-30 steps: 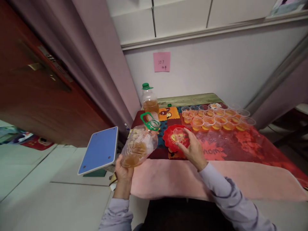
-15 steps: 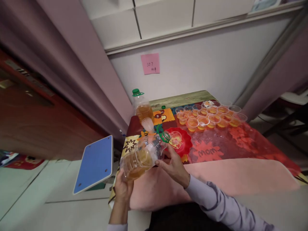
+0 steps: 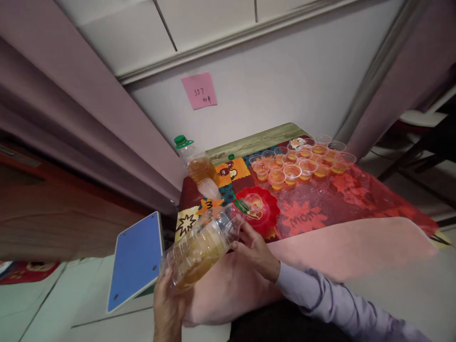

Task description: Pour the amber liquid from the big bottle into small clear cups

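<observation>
A large clear plastic bottle (image 3: 199, 251) with yellowish liquid lies tilted between my hands, its uncapped neck with a green ring pointing away from me over the red scalloped bowl (image 3: 272, 209). My left hand (image 3: 169, 297) is wrapped round the bottle's base. Near the neck, my right hand (image 3: 256, 251) grips the bottle's shoulder with thumb and fingers. Inside the bowl there is a clear cup (image 3: 254, 204), partly behind the neck. Whether liquid is flowing out I cannot make out.
Several clear cups (image 3: 292, 172) with orange-yellow liquid stand in rows at the back right. A second bottle (image 3: 199, 166) with a green cap stands at the back left, beside a stack of cups (image 3: 209, 189). A loose green cap (image 3: 231, 156) lies behind. A blue board (image 3: 135, 261) is at left.
My hands have brought the bottle closer and tipped it lower toward the bowl, its base swinging left and down. The view has shifted slightly.
</observation>
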`<state>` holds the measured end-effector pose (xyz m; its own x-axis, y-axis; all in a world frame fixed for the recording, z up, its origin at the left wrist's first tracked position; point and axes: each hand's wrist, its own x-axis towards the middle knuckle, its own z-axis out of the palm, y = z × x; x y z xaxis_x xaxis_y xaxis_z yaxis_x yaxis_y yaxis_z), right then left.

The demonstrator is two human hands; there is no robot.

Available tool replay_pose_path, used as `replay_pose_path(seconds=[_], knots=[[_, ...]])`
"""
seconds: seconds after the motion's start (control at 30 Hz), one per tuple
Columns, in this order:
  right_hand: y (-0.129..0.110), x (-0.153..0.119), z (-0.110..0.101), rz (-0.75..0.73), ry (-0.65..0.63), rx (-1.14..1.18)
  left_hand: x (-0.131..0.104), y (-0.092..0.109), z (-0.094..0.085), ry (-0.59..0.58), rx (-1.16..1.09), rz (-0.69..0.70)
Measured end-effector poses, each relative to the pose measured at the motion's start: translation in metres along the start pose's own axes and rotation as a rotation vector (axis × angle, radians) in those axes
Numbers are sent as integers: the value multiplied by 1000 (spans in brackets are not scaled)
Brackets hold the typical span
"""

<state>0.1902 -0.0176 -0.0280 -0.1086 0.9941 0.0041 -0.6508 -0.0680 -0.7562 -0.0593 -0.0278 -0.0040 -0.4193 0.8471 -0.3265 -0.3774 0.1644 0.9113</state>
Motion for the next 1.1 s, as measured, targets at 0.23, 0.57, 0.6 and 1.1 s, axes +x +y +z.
replay_pose_path(seconds=[0.23, 0.57, 0.6, 1.1], knots=[[-2, 3, -3, 51, -9, 37, -2, 4, 9, 76, 53, 103], [-9, 8, -8, 125, 11, 54, -2, 27, 28, 112, 112, 157], [-9, 9, -9, 124, 18, 56, -1, 29, 30, 100, 118, 160], [-15, 12, -8, 120, 12, 86, -12, 50, 57, 87, 177, 192]])
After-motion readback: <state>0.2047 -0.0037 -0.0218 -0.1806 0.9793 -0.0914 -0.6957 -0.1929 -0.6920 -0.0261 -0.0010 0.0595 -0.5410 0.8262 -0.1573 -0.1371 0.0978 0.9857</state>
